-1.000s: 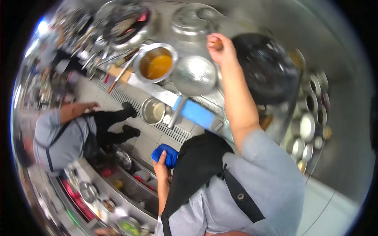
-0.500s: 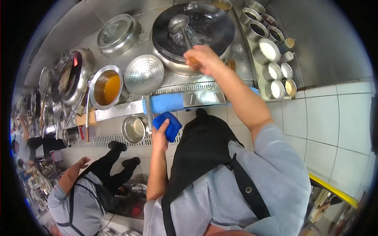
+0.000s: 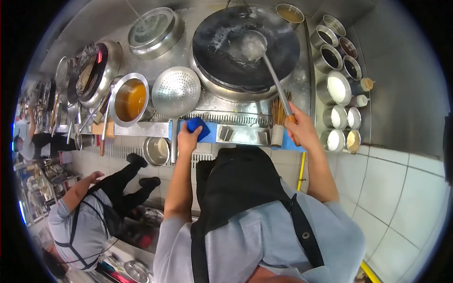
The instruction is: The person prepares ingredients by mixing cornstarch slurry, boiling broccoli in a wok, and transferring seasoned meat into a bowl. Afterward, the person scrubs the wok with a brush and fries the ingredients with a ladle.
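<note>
My right hand (image 3: 302, 126) is closed around the wooden handle of a ladle (image 3: 272, 70). The ladle's bowl rests low in a black wok (image 3: 212, 61), with whitish liquid in and around it. My left hand (image 3: 187, 138) grips a folded blue cloth (image 3: 198, 129) at the stove's front edge. Just beside that hand runs the handle of a perforated strainer (image 3: 176, 92), which lies on the stovetop left of the wok. A bamboo brush (image 3: 278, 115) stands in front of the wok, close to my right hand.
Left of the strainer stands a pot of orange-brown liquid (image 3: 130, 101), with a lidded steel pot (image 3: 155, 33) behind. Several seasoning containers (image 3: 337, 89) line the right side. A steel pot (image 3: 156, 152) hangs low in front. Another person (image 3: 89, 217) is at lower left.
The ladle has swung so its bowl points away and its handle toward me. My right hand has drawn back to the right. My left hand, with the cloth, has moved up to the stove edge.
</note>
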Demonstrator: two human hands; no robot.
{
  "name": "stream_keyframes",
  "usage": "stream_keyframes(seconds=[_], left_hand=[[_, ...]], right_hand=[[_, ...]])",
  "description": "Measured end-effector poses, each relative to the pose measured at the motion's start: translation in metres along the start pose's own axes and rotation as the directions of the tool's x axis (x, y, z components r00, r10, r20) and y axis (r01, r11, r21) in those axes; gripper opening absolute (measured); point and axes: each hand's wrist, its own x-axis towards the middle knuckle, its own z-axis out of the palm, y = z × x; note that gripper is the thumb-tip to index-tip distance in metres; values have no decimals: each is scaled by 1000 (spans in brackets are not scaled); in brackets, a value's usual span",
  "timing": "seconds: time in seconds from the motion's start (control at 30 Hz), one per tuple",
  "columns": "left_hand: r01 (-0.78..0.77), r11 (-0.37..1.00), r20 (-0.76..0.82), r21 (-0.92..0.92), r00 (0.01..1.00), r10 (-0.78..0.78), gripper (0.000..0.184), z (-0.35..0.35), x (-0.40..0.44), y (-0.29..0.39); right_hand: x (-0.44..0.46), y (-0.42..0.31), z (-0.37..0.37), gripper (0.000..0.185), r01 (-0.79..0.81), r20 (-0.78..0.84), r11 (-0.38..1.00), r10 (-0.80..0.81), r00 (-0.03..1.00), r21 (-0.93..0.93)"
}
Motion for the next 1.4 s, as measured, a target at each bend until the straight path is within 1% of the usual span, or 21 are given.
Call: stream_keyframes(seconds=[0.1, 0.17, 0.23, 0.3, 0.43, 0.47, 0.5, 0.53, 0.6, 0.67, 0.7, 0.77, 0.83, 0.9, 1.0, 1.1, 1.2, 1.27, 1.3, 1.37, 1.4], left_hand=[[-29, 990, -26, -137, 999, 25, 66, 7, -3, -7], [-107, 991, -220, -83, 972, 86, 76, 9, -20, -5], [-293, 941, -268, 171, 905, 330, 70, -24, -44, 21], [-394, 906, -147, 153, 898, 415, 56, -47, -71, 26], [-221, 969, 414, -114, 876, 248, 38, -57, -99, -31], [-232, 966, 401, -112, 879, 257, 38, -65, -95, -39], [-95, 995, 543, 42, 838, 58, 42, -73, -90, -47], [25, 977, 643, 211, 749, -158, 47, -80, -88, -54], [-11, 981, 610, 196, 784, -113, 50, -80, -87, -83], [-56, 982, 573, 180, 818, -59, 55, -83, -83, -93], [-55, 972, 589, 229, 802, -94, 54, -85, -83, -93], [-70, 959, 622, 273, 774, -120, 53, -73, -79, -114], [-58, 998, 653, 15, 757, 34, 54, -53, -85, -146], [72, 991, 689, 108, 713, -127, 57, -54, -89, -129], [-5, 999, 690, 42, 723, -25, 56, -12, -85, -154], [-101, 995, 660, 24, 749, 61, 56, 21, -74, -110], [-292, 943, 783, 161, 619, 58, 53, 95, -73, -90], [-541, 840, 680, 41, 631, 373, 64, 165, -88, -97], [-549, 836, 691, 25, 614, 382, 64, 181, -93, -75], [-604, 762, 876, 234, 470, 104, 69, 199, -101, -20], [-599, 754, 865, 269, 495, 85, 69, 216, -110, -14]], right_hand=[[21, -1, 8, 71, 163, 8, 985, -163, 987, -54], [42, -3, 28, 69, 441, -105, 841, -492, 864, -314], [73, -41, 63, 68, 477, -107, 863, -497, 861, -168], [106, -95, 103, 70, 396, -69, 917, -399, 914, -48], [202, -172, 213, 72, 495, 0, 869, -495, 869, 0], [225, -186, 244, 70, 476, 13, 879, -476, 879, -18], [243, -200, 272, 69, 451, 24, 892, -451, 892, -37], [255, -215, 295, 51, 443, 72, 889, -438, 896, -115], [278, -232, 330, 35, 425, 115, 881, -410, 905, -208], [298, -244, 356, 13, 26, 400, 931, -182, 898, 364], [291, -249, 359, 13, 29, 391, 931, -180, 903, 363], [261, -259, 352, 7, -306, 543, 601, -262, 798, 738], [233, -238, 340, 9, -299, 518, 511, -364, 774, 806], [203, -211, 315, 15, -266, 495, 505, -400, 771, 821], [136, -188, 261, 13, -149, 389, 484, -445, 806, 862], [64, -164, 201, 20, -66, 372, 626, -372, 851, 777], [10, -136, 169, 34, -25, 337, 723, -291, 895, 691], [-2, -115, 148, 44, 14, 277, 774, -244, 929, 633], [-2, -104, 140, 51, 7, 273, 803, -210, 939, 595], [5, -75, 113, 58, -1, 248, 831, -165, 955, 557], [15, -53, 100, 62, 74, 205, 919, -165, 965, 387]])
